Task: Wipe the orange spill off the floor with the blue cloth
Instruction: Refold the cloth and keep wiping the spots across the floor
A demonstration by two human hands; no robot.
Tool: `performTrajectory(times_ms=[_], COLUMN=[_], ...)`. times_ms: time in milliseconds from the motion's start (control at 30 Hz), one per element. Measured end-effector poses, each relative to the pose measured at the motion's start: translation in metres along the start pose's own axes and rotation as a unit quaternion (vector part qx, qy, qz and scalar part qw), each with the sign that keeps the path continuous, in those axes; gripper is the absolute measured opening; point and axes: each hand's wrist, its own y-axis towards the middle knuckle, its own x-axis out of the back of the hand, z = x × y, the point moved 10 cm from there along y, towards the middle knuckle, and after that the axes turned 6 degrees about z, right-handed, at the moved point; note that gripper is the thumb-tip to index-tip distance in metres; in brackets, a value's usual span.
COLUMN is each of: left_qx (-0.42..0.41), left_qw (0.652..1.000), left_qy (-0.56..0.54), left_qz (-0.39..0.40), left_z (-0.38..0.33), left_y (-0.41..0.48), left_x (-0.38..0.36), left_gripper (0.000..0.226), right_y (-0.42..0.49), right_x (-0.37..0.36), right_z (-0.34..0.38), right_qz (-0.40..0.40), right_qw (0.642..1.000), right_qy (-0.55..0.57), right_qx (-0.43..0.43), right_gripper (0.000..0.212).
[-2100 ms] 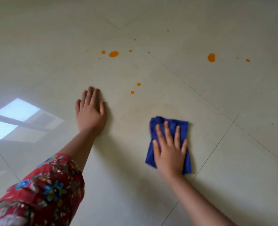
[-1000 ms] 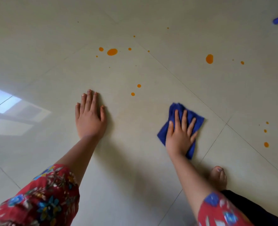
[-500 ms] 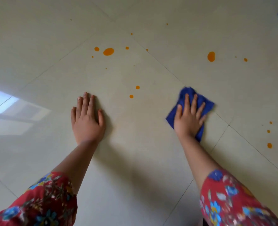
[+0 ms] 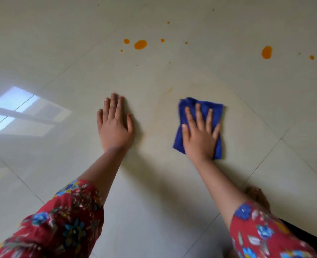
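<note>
Soft, even daylight fills the view. A window's reflection (image 4: 21,112) glares pale blue-white on the glossy floor (image 4: 154,211) at nine o'clock — hazing the tiles around it. Faint shadows trail beside both forearms. The patterned sleeves (image 4: 60,226) at six and seven o'clock are smeared with blur; grout lines bow outward toward the edges — wide-angle distortion.

The floor (image 4: 154,211) is showing glossy, smooth pale tile, mirroring a window. The cloth (image 4: 216,112) is looking like soft, matt, nappy blue fabric. The spill (image 4: 140,44) is sitting wet and shiny. The sleeves (image 4: 64,226) are looking like thin printed cloth.
</note>
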Motion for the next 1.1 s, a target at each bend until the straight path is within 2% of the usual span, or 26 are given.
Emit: performTrajectory(times_ms=[100,167,233,333,433,500,600,633,700,767,833,933,1000,1100], left_qx=[-0.002,0.002,0.003,0.000,-0.001,-0.009,-0.016,-0.012,-0.006,-0.001,0.000,0.001,-0.003,-0.014], left_qw=[1.000,1.000,0.999,0.999,0.998,0.997,0.990,0.987,0.986,0.987,0.987,0.988,0.989,0.990], left_qy=[-0.016,-0.031,-0.043,-0.050,-0.062,-0.078,-0.134,-0.150,-0.160,-0.156,-0.154,-0.149,-0.143,-0.138], left_qz=[-0.003,-0.003,-0.001,-0.008,-0.012,-0.024,-0.047,-0.049,-0.045,-0.045,-0.046,-0.041,-0.040,-0.039], left_z=[0.002,0.003,0.004,0.003,0.004,0.003,0.010,0.012,0.012,0.010,0.007,0.008,0.009,0.007], left_y=[-0.001,-0.001,-0.001,0.000,0.000,0.001,0.001,-0.001,-0.002,-0.003,-0.002,-0.003,-0.004,-0.004], left_x=[0.001,0.003,0.003,0.005,0.006,0.008,0.013,0.013,0.014,0.016,0.018,0.017,0.016,0.015], left_gripper=[0.057,0.057,0.056,0.057,0.058,0.058,0.057,0.056,0.055,0.055,0.056,0.057,0.057,0.057], right_y=[-0.048,-0.109,-0.136,-0.087,-0.018,-0.011,-0.077,-0.106,-0.138,-0.126,-0.089,-0.043,-0.051,-0.128], right_x=[-0.017,-0.028,-0.027,-0.015,0.001,-0.004,-0.019,-0.022,-0.025,-0.022,-0.013,0.000,-0.008,-0.027], right_z=[0.076,0.079,0.046,0.001,0.024,0.071,0.117,0.111,0.073,0.021,-0.014,-0.005,0.039,0.080], right_qz=[0.018,0.048,0.058,0.030,-0.013,-0.007,0.027,0.039,0.049,0.050,0.036,0.000,0.009,0.053], right_qw=[0.986,0.968,0.968,0.989,0.999,0.996,0.973,0.962,0.958,0.971,0.989,1.000,0.998,0.969], right_qy=[-0.007,-0.021,-0.027,-0.033,0.005,0.027,0.011,0.002,-0.009,-0.028,-0.036,0.002,0.008,-0.038], right_qx=[0.168,0.246,0.242,0.140,0.043,0.079,0.229,0.269,0.283,0.232,0.138,0.016,0.060,0.238], right_gripper=[0.053,0.051,0.050,0.050,0.050,0.051,0.050,0.050,0.051,0.052,0.052,0.051,0.053,0.052])
